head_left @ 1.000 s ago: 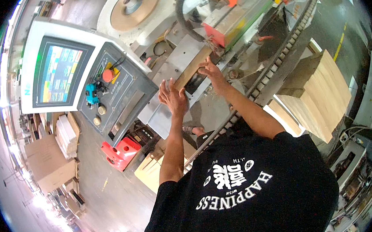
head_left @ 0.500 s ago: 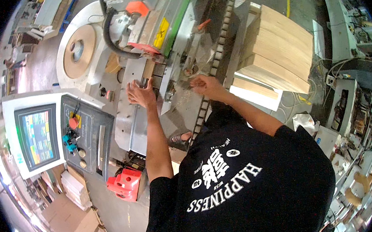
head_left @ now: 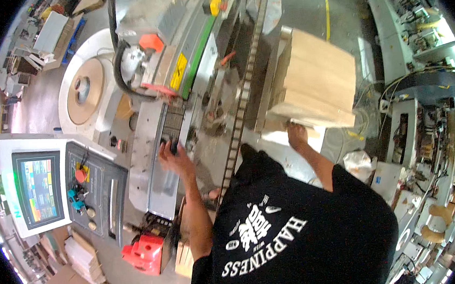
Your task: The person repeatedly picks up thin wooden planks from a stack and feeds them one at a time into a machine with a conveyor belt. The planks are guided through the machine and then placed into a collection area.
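My left hand (head_left: 175, 158) hovers at the metal bed (head_left: 145, 154) of a machine, fingers spread and slightly blurred, nothing seen in them. Ahead of it, a dark feed track (head_left: 173, 117) runs under the machine's grey head with its green stripe (head_left: 198, 55). Off to the right, my right hand (head_left: 297, 134) is at the near edge of a stack of pale wooden boards (head_left: 316, 74). Its fingers are curled against a board's edge there, partly hidden. White sheet material (head_left: 314, 141) lies beneath the stack.
A control panel with a lit screen (head_left: 39, 188) and red button (head_left: 80, 176) stands left. Behind it is a large roll of tan edging (head_left: 85, 92). A red machine part (head_left: 143, 254) sits low, near my left arm. A roller rail (head_left: 243, 103) separates bed and stack.
My right hand has moved right, from beside the roller rail to the board stack. My left hand has come nearer along the bed. The light wood strip at the machine head no longer shows.
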The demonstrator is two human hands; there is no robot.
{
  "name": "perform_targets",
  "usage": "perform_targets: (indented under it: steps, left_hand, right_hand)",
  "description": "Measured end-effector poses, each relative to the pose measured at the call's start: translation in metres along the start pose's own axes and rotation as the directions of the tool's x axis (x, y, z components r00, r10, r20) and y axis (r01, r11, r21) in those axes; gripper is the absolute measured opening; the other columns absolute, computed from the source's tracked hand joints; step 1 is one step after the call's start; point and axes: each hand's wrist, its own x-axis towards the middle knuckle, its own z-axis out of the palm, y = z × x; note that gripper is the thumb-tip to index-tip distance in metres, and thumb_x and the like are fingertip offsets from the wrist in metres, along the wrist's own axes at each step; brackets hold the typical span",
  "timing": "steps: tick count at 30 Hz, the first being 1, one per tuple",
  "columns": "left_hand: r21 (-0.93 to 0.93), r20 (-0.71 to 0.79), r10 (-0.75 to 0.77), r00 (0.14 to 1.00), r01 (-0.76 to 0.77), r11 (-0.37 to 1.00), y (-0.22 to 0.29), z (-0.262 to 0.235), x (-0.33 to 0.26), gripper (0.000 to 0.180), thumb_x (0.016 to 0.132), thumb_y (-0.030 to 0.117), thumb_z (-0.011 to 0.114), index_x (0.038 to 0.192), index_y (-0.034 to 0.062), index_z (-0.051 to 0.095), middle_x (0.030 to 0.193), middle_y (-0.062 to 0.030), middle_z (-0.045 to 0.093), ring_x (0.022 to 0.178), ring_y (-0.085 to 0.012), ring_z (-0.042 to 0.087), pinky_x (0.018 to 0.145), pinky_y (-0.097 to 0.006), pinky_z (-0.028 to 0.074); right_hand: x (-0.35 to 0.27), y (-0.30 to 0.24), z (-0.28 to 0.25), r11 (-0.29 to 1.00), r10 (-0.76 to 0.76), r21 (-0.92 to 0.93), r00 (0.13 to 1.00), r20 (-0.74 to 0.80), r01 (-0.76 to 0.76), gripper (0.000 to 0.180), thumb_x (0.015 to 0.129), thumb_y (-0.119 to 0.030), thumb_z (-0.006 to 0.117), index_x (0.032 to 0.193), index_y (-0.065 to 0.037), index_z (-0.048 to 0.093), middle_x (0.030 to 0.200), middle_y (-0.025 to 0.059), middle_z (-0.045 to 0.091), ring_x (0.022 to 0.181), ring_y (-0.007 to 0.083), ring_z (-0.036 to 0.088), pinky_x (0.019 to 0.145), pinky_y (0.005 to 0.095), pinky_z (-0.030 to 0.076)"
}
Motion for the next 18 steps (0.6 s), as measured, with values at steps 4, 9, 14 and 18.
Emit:
perform_targets:
  steps: [4,9,14,18]
  left_hand:
    - [0.022,-0.092,0.058,0.994,-0.056,0.998,0.001,-0.014,0.002,0.037,0.095,0.025,0.081,0.126,0.0058,0.070,0.136,-0.0185,0.066,0.124,-0.0403,0.062,0.099,-0.056,0.048]
    - [-0.085,0.257,0.152,0.954,-0.134,0.987,0.052,-0.039,-0.012,0.060,0.092,0.031,0.081,0.144,0.0100,0.060,0.155,-0.0163,0.054,0.145,-0.0396,0.046,0.117,-0.058,0.030]
    - [-0.180,0.563,0.487,0.668,-0.476,0.861,0.151,-0.081,-0.015,0.085,0.085,0.042,0.085,0.157,0.0113,0.051,0.161,-0.0133,0.046,0.158,-0.0350,0.031,0.129,-0.059,0.016]
    - [-0.073,0.595,0.440,0.673,-0.500,0.863,0.120,-0.076,-0.018,0.081,0.088,0.044,0.081,0.156,0.0128,0.051,0.154,-0.0147,0.052,0.149,-0.0354,0.041,0.128,-0.058,0.018]
  right_hand:
    - [0.013,0.034,0.058,0.997,-0.074,-0.026,0.925,-0.373,0.069,0.046,0.099,-0.013,0.055,0.144,-0.003,0.056,0.139,0.0211,0.064,0.126,0.0404,0.061,0.106,0.0558,0.048]
    - [-0.026,-0.011,-0.031,0.965,-0.238,-0.037,0.802,-0.547,0.261,0.043,0.095,-0.017,0.060,0.134,-0.001,0.062,0.120,0.0235,0.070,0.112,0.0419,0.067,0.104,0.0556,0.050]
    - [-0.100,-0.102,-0.199,0.819,-0.508,0.133,0.813,-0.285,0.558,0.055,0.085,-0.038,0.075,0.127,-0.003,0.067,0.118,0.0203,0.070,0.115,0.0378,0.066,0.103,0.0516,0.052]
    - [-0.091,-0.172,-0.207,0.675,-0.686,0.003,0.628,-0.366,0.738,0.052,0.083,-0.033,0.077,0.125,-0.004,0.068,0.118,0.0183,0.071,0.117,0.0359,0.066,0.109,0.0488,0.049]
